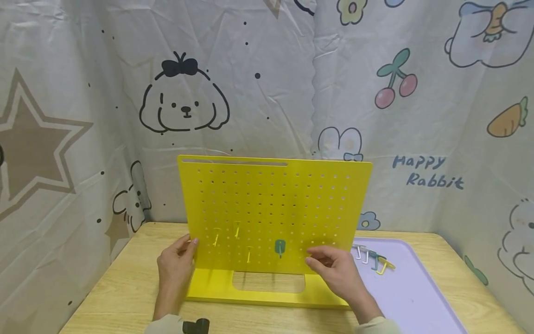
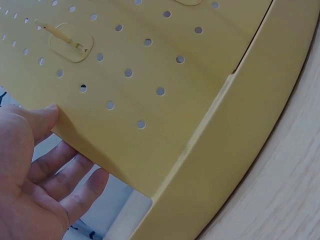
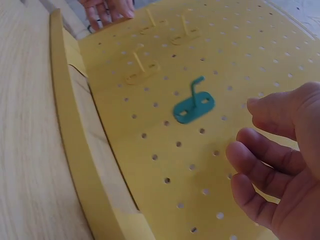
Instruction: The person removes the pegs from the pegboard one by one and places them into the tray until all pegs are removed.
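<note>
A yellow pegboard (image 1: 267, 195) stands upright on its yellow base (image 1: 208, 283). My left hand (image 1: 177, 264) pinches its left edge, thumb on the front face and fingers behind, as the left wrist view shows. Three yellow hooks (image 1: 249, 255) and one green hook (image 1: 280, 247) hang on the lower half of the board. To the right of the green hook, my right hand (image 1: 333, 269) hovers in front of the board with nothing in it, fingers loosely bent in the right wrist view (image 3: 280, 170).
On the wooden table (image 1: 125, 278), a lilac tray (image 1: 417, 297) lies right of the board. Several hooks (image 1: 373, 257), white, green and yellow, sit near its back left corner. A printed curtain (image 1: 267, 93) hangs behind and at both sides.
</note>
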Tool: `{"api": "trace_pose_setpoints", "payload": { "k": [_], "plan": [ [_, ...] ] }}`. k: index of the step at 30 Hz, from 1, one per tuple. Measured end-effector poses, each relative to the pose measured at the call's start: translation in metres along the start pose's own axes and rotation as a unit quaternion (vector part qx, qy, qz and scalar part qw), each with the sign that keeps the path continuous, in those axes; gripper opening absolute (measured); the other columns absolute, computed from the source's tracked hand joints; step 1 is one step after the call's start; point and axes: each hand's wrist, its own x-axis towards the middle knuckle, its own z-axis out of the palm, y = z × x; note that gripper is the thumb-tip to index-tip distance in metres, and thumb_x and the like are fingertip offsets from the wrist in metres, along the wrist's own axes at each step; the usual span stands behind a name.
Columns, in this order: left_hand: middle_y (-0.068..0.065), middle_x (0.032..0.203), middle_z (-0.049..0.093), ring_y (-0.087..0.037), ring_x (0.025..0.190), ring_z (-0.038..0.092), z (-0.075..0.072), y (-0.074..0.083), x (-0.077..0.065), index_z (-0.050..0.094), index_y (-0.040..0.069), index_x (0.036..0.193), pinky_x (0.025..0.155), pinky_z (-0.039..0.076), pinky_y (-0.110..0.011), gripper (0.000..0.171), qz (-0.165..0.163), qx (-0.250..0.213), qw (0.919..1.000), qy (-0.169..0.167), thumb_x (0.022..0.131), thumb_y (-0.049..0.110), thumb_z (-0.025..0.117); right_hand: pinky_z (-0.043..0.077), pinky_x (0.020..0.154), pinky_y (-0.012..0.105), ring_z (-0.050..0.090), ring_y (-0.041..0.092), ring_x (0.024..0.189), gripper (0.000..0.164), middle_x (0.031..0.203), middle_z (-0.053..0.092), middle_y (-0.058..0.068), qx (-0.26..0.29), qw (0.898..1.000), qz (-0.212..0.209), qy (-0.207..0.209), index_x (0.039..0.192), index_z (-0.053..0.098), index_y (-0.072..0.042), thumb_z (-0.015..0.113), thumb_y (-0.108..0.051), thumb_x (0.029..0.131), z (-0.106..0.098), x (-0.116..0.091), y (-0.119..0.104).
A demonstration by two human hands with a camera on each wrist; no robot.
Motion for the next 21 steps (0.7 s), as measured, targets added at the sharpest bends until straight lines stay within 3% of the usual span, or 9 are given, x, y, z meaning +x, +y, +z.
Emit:
{"api": "trace_pose_setpoints", "payload": {
  "k": [6,14,21],
  "plan": [
    [-0.012,0.106,0.072,-0.024,0.091,0.066,0.0,-0.001,0.0,0.067,0.008,0.13,0.072,0.051,-0.025,0.04,0.003,0.004,1.0,0.002,0.1,0.034,0.063,0.054,0.067,0.029,0.066,0.014,0.076,0.024,0.09,0.072,-0.002,-0.017,0.999,-0.003,-0.036,0.11,0.073,-0.001,0.076,-0.013,0.09,0.015,0.006,-0.003],
    [-0.011,0.105,0.072,-0.024,0.091,0.066,0.001,-0.001,0.001,0.068,0.009,0.129,0.075,0.051,-0.029,0.039,-0.001,0.0,1.0,0.001,0.1,0.034,0.063,0.054,0.067,0.029,0.065,0.012,0.074,0.019,0.087,0.072,-0.004,-0.03,0.998,-0.033,-0.034,0.106,0.076,-0.005,0.077,-0.014,0.089,0.032,0.013,-0.008],
    [-0.011,0.105,0.072,-0.024,0.09,0.066,0.0,-0.001,0.0,0.068,0.008,0.128,0.073,0.05,-0.026,0.037,0.002,0.0,1.0,0.002,0.1,0.032,0.064,0.054,0.065,0.028,0.066,0.015,0.076,0.018,0.089,0.073,-0.001,-0.021,0.999,-0.025,-0.044,0.105,0.076,-0.005,0.076,-0.016,0.09,0.044,0.018,-0.01]
  ]
}}
